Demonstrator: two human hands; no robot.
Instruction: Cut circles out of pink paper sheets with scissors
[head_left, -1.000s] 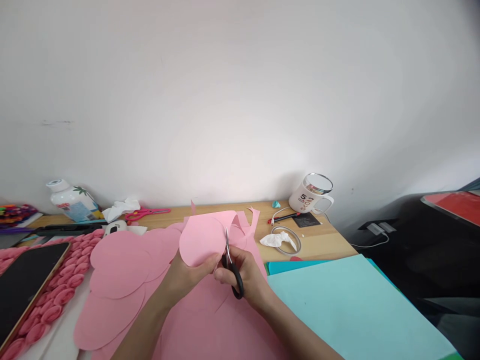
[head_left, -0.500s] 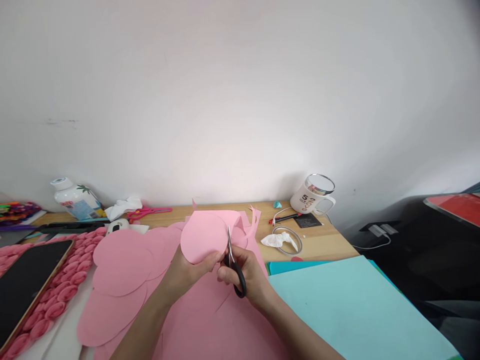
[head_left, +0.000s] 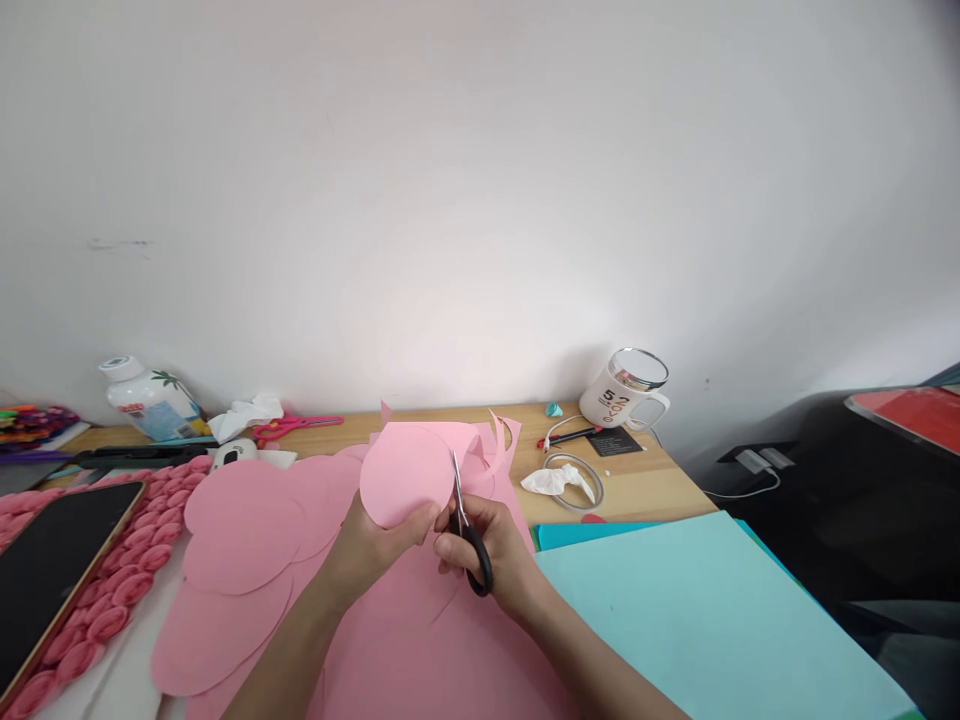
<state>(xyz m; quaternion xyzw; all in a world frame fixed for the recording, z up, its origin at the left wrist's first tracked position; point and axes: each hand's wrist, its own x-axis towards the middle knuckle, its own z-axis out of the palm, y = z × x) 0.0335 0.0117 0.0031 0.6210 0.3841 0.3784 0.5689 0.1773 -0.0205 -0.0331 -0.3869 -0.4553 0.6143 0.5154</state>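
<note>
My left hand grips a sheet of pink paper, thumb on top near its lower edge. The part facing me has a rounded outline, and a strip along its far right side curls away. In my right hand is a pair of black-handled scissors, blades pointing up along the paper's right edge. The blades look nearly closed against the paper. Beneath both hands lie large pink sheets, and several cut pink paper circles overlap to the left.
Light blue paper lies at right. Behind it are a white mug, a coiled cable and a crumpled tissue. Pink scissors, a white bottle and a phone on a pink braided mat are left.
The curled strip at the paper's far right has shifted and bends more to the left. The scissor blades look slightly more closed. Both hands hold nearly the same place.
</note>
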